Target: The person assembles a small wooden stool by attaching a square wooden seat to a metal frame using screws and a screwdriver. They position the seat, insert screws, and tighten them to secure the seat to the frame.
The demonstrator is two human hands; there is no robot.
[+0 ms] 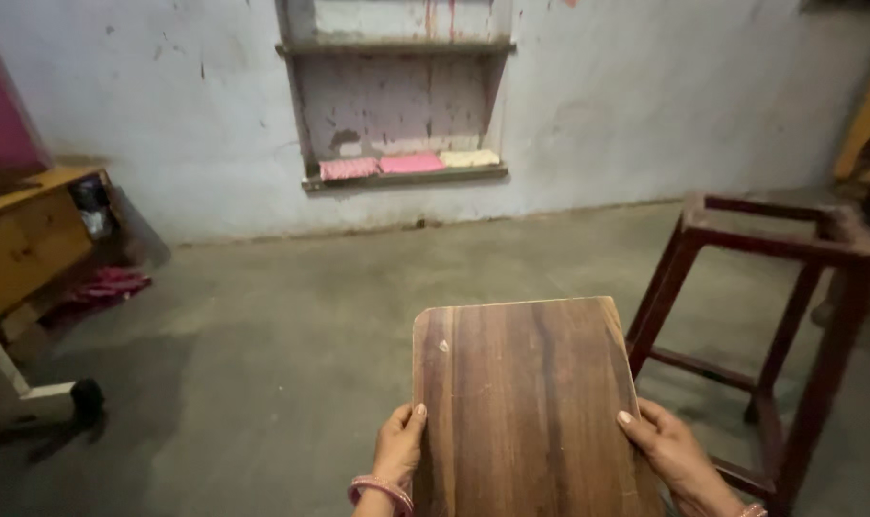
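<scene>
A wooden board (pixel 526 407) with rounded corners is held out in front of the person, low in the view, above the concrete floor (pixel 262 364). The left hand (pixel 398 448) grips its left edge and the right hand (pixel 672 452) its right edge — fingers on both are clamped on the board, thumbs lying over the top face, the other fingers hidden beneath it.

The hold sits only along the near half of the board, so the far end hangs unsupported; if either grip loosens, it would likely tip forward and drop to the floor. The smooth face under the thumbs could also let it slide.

Just to the right stands a dark red wooden frame (pixel 770 316) with legs and rails but no top — near enough that a swing of the board that way could knock against it. Well apart on the left are a yellow cabinet (pixel 28 239), a pink cloth (pixel 104 285) on the floor beside it, and a white leg (pixel 23 397) of some furniture. In the far wall a niche (pixel 401 96) holds folded pink and cream cloths (pixel 408 164).
</scene>
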